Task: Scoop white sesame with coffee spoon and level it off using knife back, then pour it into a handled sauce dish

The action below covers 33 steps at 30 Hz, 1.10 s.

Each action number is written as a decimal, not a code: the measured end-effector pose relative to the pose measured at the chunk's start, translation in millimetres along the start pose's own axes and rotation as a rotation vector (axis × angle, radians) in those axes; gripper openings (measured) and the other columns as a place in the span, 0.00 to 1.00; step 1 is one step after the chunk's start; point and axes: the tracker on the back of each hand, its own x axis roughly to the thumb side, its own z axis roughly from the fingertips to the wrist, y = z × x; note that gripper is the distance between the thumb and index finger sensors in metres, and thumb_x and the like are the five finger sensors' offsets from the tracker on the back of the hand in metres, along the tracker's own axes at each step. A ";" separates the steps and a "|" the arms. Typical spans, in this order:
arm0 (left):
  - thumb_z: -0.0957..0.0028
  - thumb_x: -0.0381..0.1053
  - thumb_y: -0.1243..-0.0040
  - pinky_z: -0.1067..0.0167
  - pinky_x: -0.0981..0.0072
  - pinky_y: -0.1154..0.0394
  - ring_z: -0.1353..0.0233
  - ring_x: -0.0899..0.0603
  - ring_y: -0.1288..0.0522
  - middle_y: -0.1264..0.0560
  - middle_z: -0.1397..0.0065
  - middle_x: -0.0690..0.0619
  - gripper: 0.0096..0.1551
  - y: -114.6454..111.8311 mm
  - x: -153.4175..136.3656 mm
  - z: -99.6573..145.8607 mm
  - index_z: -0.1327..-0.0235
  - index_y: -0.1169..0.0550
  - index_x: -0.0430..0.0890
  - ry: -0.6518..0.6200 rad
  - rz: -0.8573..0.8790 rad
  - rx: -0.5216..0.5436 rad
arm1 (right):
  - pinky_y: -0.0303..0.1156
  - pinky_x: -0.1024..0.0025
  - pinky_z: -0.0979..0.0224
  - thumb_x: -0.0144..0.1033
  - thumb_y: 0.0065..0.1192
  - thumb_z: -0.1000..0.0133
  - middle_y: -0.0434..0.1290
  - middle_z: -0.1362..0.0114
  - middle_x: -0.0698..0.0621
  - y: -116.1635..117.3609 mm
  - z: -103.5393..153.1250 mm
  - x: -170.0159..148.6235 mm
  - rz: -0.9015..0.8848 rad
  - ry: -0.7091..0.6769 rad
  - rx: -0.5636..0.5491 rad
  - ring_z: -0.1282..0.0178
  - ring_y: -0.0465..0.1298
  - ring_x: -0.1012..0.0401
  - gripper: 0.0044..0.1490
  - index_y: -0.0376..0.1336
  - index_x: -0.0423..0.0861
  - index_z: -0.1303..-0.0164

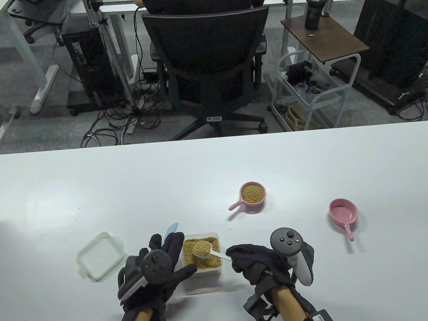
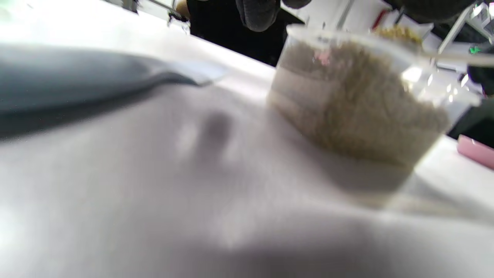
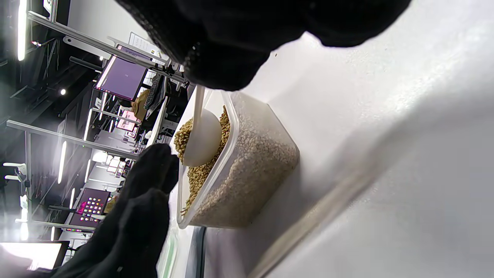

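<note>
A clear plastic box of sesame (image 1: 203,267) (image 2: 347,108) (image 3: 247,166) stands near the table's front edge. My right hand (image 1: 233,257) pinches the handle of a white coffee spoon (image 1: 202,249) (image 3: 202,139), whose bowl, heaped with sesame, hangs just over the box. My left hand (image 1: 173,256) lies to the left of the box with its fingers stretched out and its thumb along the box's front wall. A knife with a pale blue blade (image 1: 170,231) (image 2: 96,85) lies under those fingers; they do not visibly grip it. One pink handled sauce dish (image 1: 253,193) holds sesame; another (image 1: 343,211) is empty.
The box's clear lid (image 1: 101,255) lies to the left of my left hand. Beyond the table's far edge a person sits in an office chair (image 1: 209,57), with a small trolley (image 1: 312,97) on the right.
</note>
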 end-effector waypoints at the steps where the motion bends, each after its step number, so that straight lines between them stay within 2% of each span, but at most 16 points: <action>1: 0.47 0.78 0.56 0.22 0.30 0.55 0.10 0.31 0.56 0.47 0.04 0.54 0.57 4.3 -2.5 2.2 0.07 0.53 0.56 0.026 -0.009 0.031 | 0.78 0.60 0.58 0.34 0.66 0.39 0.83 0.52 0.47 0.0 0.2 0.2 0.001 -0.002 -0.001 0.72 0.78 0.66 0.22 0.75 0.43 0.36; 3: 0.46 0.77 0.52 0.21 0.30 0.53 0.09 0.31 0.53 0.44 0.05 0.53 0.56 9.5 -7.2 5.6 0.07 0.50 0.55 0.090 -0.058 0.063 | 0.78 0.60 0.58 0.34 0.66 0.39 0.83 0.52 0.47 -0.1 0.2 0.3 0.002 -0.006 -0.001 0.71 0.78 0.65 0.22 0.75 0.43 0.36; 5: 0.45 0.75 0.49 0.21 0.31 0.49 0.10 0.31 0.42 0.39 0.08 0.51 0.55 12.6 -12.0 7.7 0.08 0.46 0.52 0.161 -0.139 0.073 | 0.78 0.60 0.58 0.34 0.66 0.39 0.83 0.52 0.47 -0.2 0.3 0.4 0.004 -0.010 -0.001 0.71 0.78 0.65 0.22 0.75 0.43 0.36; 7: 0.44 0.74 0.46 0.22 0.34 0.43 0.16 0.33 0.31 0.34 0.12 0.47 0.52 14.1 -16.0 7.7 0.10 0.41 0.51 0.231 -0.194 0.063 | 0.78 0.60 0.58 0.34 0.66 0.39 0.83 0.52 0.47 -0.3 0.6 0.5 0.006 -0.013 -0.004 0.71 0.78 0.65 0.22 0.75 0.43 0.36; 10: 0.43 0.72 0.43 0.23 0.39 0.38 0.22 0.38 0.25 0.28 0.18 0.48 0.48 13.9 -18.5 6.5 0.13 0.35 0.50 0.299 -0.219 0.033 | 0.78 0.60 0.58 0.34 0.66 0.39 0.83 0.52 0.47 -0.7 0.6 0.4 0.009 -0.017 -0.005 0.71 0.78 0.65 0.22 0.75 0.43 0.36; 17: 0.42 0.69 0.37 0.26 0.42 0.34 0.35 0.44 0.20 0.22 0.31 0.53 0.37 2.2 -14.2 -0.9 0.24 0.26 0.52 0.428 -0.394 -0.128 | 0.78 0.60 0.58 0.34 0.66 0.39 0.83 0.52 0.47 -2.6 1.5 0.0 0.006 -0.019 -0.011 0.71 0.78 0.65 0.22 0.75 0.43 0.36; 20: 0.42 0.67 0.37 0.28 0.43 0.31 0.40 0.45 0.18 0.20 0.36 0.54 0.32 -0.1 -11.9 -3.4 0.29 0.23 0.52 0.449 -0.426 -0.117 | 0.78 0.60 0.58 0.34 0.66 0.39 0.83 0.52 0.47 -3.1 1.7 -0.2 0.006 -0.019 -0.013 0.71 0.78 0.65 0.22 0.75 0.43 0.36; 23: 0.43 0.67 0.37 0.29 0.41 0.31 0.42 0.45 0.18 0.21 0.38 0.53 0.32 -1.6 -13.8 -5.0 0.32 0.23 0.49 0.458 -0.381 -0.126 | 0.78 0.60 0.58 0.34 0.66 0.39 0.83 0.52 0.47 -3.1 1.7 -0.4 0.010 -0.018 -0.013 0.71 0.78 0.65 0.22 0.75 0.43 0.36; 33: 0.42 0.65 0.37 0.30 0.43 0.30 0.45 0.47 0.18 0.21 0.41 0.55 0.26 -4.6 -15.6 -5.0 0.37 0.22 0.53 0.421 -0.311 -0.104 | 0.78 0.60 0.58 0.34 0.66 0.39 0.83 0.52 0.47 -3.0 1.8 -0.1 0.008 -0.017 -0.009 0.71 0.78 0.65 0.22 0.74 0.43 0.36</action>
